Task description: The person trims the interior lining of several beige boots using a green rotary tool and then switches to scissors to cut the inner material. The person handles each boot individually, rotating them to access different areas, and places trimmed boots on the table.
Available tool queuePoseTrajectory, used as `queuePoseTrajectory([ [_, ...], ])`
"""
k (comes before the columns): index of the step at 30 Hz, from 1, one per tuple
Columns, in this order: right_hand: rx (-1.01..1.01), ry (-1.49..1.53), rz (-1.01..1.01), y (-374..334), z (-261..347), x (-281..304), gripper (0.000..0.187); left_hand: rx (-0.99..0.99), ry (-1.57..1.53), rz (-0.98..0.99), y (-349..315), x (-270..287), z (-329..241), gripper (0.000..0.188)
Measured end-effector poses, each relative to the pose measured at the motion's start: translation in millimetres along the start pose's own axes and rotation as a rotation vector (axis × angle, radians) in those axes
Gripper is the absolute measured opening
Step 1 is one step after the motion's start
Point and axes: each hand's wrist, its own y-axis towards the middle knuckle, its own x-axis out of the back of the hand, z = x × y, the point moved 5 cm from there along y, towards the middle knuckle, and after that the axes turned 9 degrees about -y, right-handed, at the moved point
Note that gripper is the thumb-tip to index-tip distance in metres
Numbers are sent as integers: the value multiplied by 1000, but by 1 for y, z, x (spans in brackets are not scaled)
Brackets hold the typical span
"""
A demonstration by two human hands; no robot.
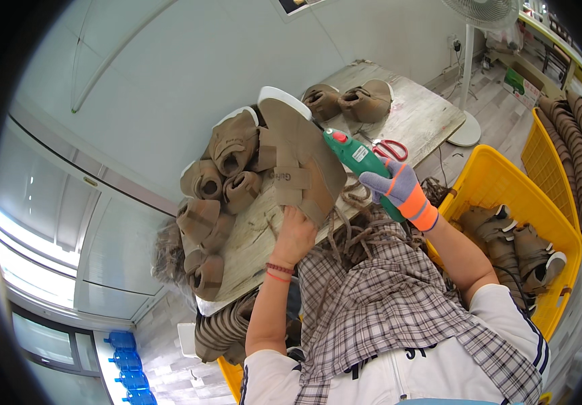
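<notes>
My left hand (295, 235), bare and with bracelets on its wrist, is closed on a large brown shoe (308, 152) at the opening end. The shoe has a strap across it and a white sole edge, and is held up over the worktable (243, 260). In my right hand (409, 192), in a grey and orange glove, is a green handheld power tool (357, 154) with a red button. Its narrow tip is at the shoe's white edge; whether it touches I cannot tell. Part of my left fingers is hidden by the shoe.
Several brown shoes (232, 145) line the table's left side, and two more (365, 101) sit at its far end. Red-handled scissors (391, 150) lie near the tool. Brown laces (355, 236) heap before me. A yellow crate (483, 172) holding shoes stands right, near a fan (467, 81).
</notes>
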Motion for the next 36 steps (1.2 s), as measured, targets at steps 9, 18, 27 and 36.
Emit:
queuePoseTrajectory([
  [9,-7,-165,-130,16,-15,39,41,255,-202,-149,-49,9,2,24],
  [18,-261,-1184,-421,125,-126,196,66,916,-267,-765,-147,80,-34,26],
  [27,-277,-1255,-331,207,-173,250,63,736,-602,-109,-88,18,-39,35],
  [36,-231,-1260,-393,206,-154,237,61,582,-697,-100,-21,66,-16,38],
])
